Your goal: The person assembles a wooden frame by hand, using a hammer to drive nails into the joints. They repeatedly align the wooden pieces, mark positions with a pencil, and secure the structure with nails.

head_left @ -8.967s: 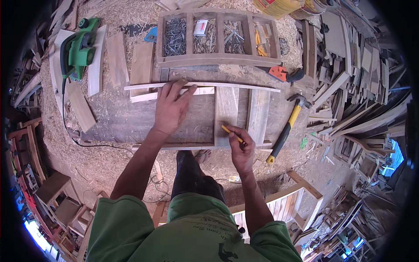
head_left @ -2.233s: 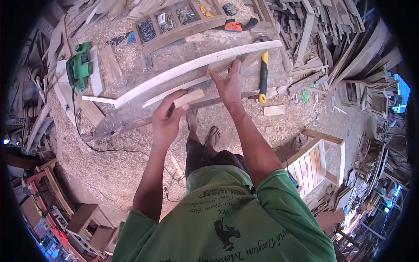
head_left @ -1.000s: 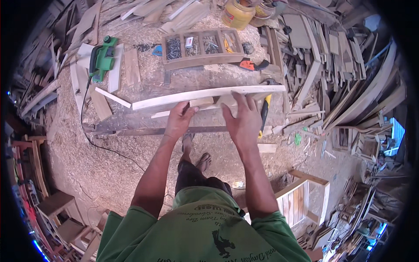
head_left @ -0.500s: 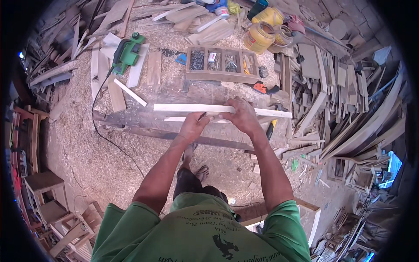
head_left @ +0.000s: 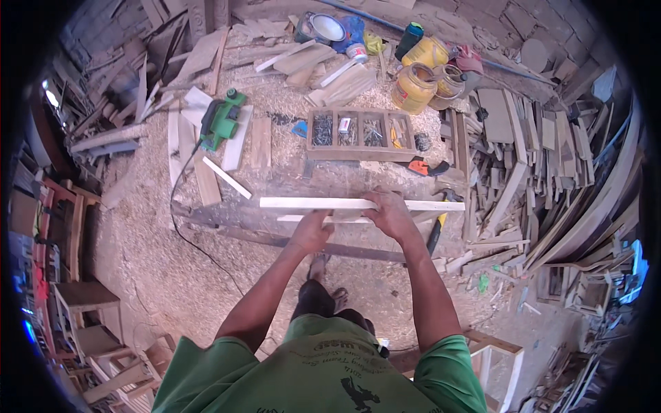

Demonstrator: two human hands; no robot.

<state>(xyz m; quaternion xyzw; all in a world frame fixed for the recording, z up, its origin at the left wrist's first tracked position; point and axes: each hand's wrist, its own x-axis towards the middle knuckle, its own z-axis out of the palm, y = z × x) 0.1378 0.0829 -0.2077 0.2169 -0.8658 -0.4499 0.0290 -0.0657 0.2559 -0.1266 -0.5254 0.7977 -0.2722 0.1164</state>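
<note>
A long pale wooden strip [head_left: 299, 203] lies crosswise at the bench's near side. My right hand [head_left: 391, 215] is closed over it right of its middle, thumb on the near side. My left hand [head_left: 313, 232] is closed at the strip's near edge, its fingertips partly hidden; what they hold does not show clearly. A second thin wooden strip [head_left: 350, 220] runs just nearer to me, partly covered by my left hand. To the right of my right hand lies a hammer [head_left: 438, 227] with a yellow and black handle.
Beyond the strips stands a divided wooden tray [head_left: 358, 157] of nails, with an orange and black tool [head_left: 428, 167] beside it. A green electric planer [head_left: 224, 120] rests on boards at the left, its cord hanging down. Yellow jars [head_left: 413, 89] stand farther back; scrap wood [head_left: 506, 131] is piled right.
The whole view has shifted, so the bench appears lower and farther right. A small dark thing in my left fingers no longer shows. My right hand still grips the long strip.
</note>
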